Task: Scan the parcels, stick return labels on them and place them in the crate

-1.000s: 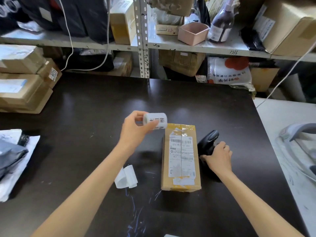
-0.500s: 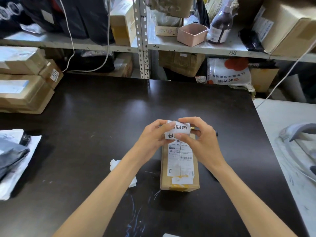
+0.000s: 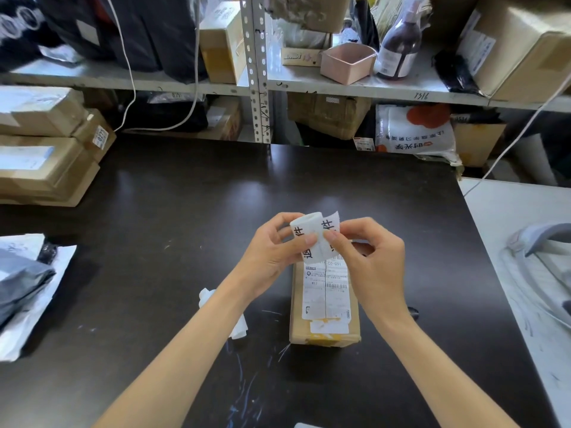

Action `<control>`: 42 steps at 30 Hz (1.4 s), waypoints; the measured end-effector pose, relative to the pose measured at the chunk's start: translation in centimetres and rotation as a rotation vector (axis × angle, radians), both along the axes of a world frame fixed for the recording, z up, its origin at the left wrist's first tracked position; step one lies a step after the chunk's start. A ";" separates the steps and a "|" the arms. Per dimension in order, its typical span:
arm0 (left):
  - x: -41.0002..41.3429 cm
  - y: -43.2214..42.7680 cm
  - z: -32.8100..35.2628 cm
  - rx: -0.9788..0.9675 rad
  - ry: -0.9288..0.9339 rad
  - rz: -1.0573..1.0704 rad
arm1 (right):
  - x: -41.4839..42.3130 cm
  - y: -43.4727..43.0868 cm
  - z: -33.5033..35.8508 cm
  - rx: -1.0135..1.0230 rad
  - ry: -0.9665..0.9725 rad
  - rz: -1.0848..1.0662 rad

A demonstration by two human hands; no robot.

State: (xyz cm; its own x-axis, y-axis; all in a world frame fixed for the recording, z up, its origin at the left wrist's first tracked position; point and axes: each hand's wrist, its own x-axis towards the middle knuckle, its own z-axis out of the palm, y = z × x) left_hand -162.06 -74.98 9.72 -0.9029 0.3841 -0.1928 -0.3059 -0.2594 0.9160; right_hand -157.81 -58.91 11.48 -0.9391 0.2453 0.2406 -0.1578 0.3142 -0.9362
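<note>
- label roll (image 3: 309, 242): black "退" and "件"
- parcel (image 3: 324, 291), shipping label: "M17", "…00-051", barcode; the rest is too small
- box (image 3: 92, 131) at the bench's left edge: sticker "027…", last digit unclear
- shelf edge (image 3: 421, 95): handwritten "T316"
- white bag (image 3: 414, 131) past the bench's far edge: "时光学"

Both bare forearms reaching forward, left hand (image 3: 268, 257) curled round the label roll (image 3: 305, 225), right hand (image 3: 374, 267) just right of the roll, fingertips pinching its loose end

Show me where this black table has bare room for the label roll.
Bare: the far middle of the table, between the stacked cartons on the left and the right edge. Crowded: grey bags at near left, paper scrap beside the parcel.
</note>
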 end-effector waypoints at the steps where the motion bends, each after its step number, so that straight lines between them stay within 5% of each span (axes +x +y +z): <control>1: -0.1 -0.1 0.1 -0.020 0.010 0.002 | 0.0 0.0 0.2 -0.048 -0.015 0.007; 5: -0.2 -0.5 0.1 -0.019 0.018 -0.038 | -0.3 0.2 1.0 -0.184 -0.042 0.017; 11: -0.2 -0.5 0.6 -0.066 0.088 0.017 | 0.2 -1.0 0.9 0.184 -0.052 0.022; 15: -0.2 -1.3 0.9 -0.135 0.171 0.028 | 0.6 -1.7 1.3 0.093 -0.057 0.066; 22: 0.1 -1.9 1.3 -0.199 0.220 0.073 | 1.5 -2.2 1.7 0.203 0.192 0.040; 27: -0.2 -2.2 1.8 -0.206 0.222 0.086 | 0.6 -1.4 2.1 0.066 0.123 0.116; 30: -0.4 -2.8 1.7 -0.230 0.238 0.061 | -0.5 -0.4 1.8 -0.179 -0.003 0.056; 34: -1.4 -3.4 -0.7 -0.529 0.341 0.133 | -2.0 1.2 0.1 -0.349 -0.140 -0.168; 37: -2.2 -3.1 -3.6 -0.859 0.422 0.223 | -2.2 1.4 -1.3 -0.230 -0.179 -0.211; 42: -2.9 -2.4 -7.7 -1.076 0.339 0.173 | -2.1 0.8 -2.9 -0.077 -0.255 -0.237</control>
State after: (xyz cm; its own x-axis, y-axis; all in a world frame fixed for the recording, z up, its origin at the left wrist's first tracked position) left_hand -164.93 -77.39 2.04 -0.9960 0.0327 -0.0831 -0.0370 0.6959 0.7172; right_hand -159.91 -58.14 8.59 -0.8815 0.4717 -0.0222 0.1530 0.2408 -0.9584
